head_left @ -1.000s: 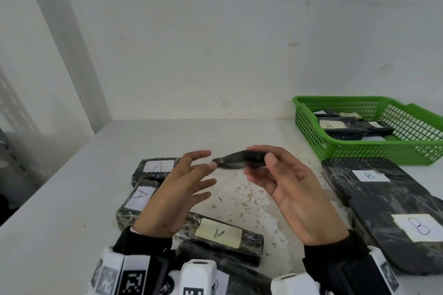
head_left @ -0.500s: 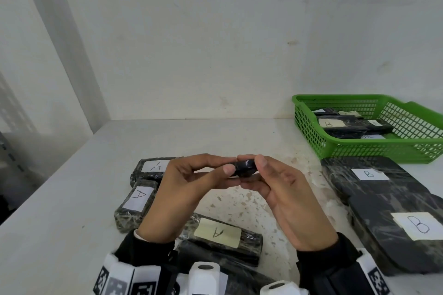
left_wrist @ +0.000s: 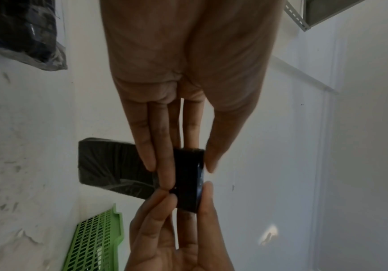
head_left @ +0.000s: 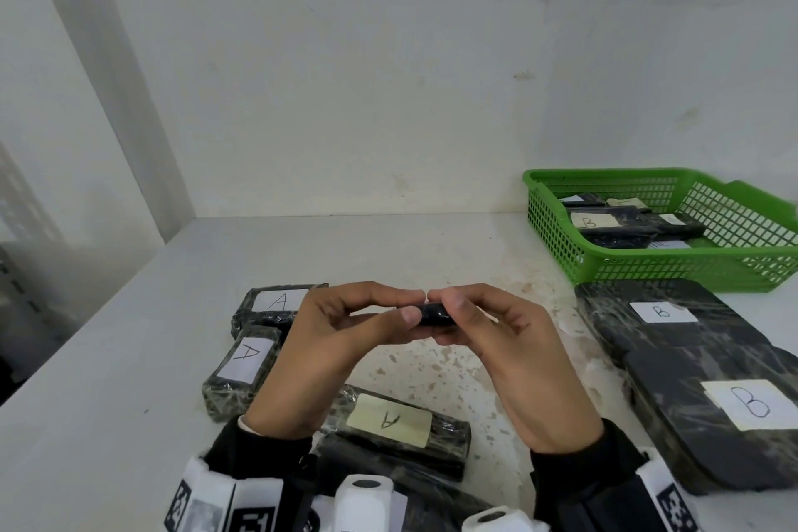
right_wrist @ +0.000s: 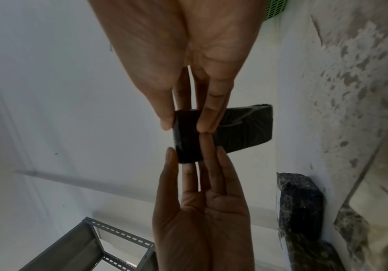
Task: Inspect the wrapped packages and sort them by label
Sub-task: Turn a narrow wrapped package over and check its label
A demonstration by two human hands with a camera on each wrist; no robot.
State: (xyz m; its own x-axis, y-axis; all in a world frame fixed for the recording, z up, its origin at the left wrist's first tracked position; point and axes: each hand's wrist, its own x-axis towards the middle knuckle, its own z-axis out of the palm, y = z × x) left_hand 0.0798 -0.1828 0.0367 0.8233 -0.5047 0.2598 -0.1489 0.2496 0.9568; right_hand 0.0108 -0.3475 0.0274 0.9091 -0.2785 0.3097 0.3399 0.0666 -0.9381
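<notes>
Small black wrapped package (head_left: 434, 312) held in the air above the middle of the counter (head_left: 129, 359), pinched between thumb and fingers of the left hand (head_left: 328, 341) and the right hand (head_left: 509, 354), one at each end. No label visible on it. Three packages marked A (head_left: 391, 419) lying near the front left of the counter. Two large packages marked B (head_left: 660, 311) at the right edge. Green basket (head_left: 647, 268) in the back right corner, holding more labelled packages.
</notes>
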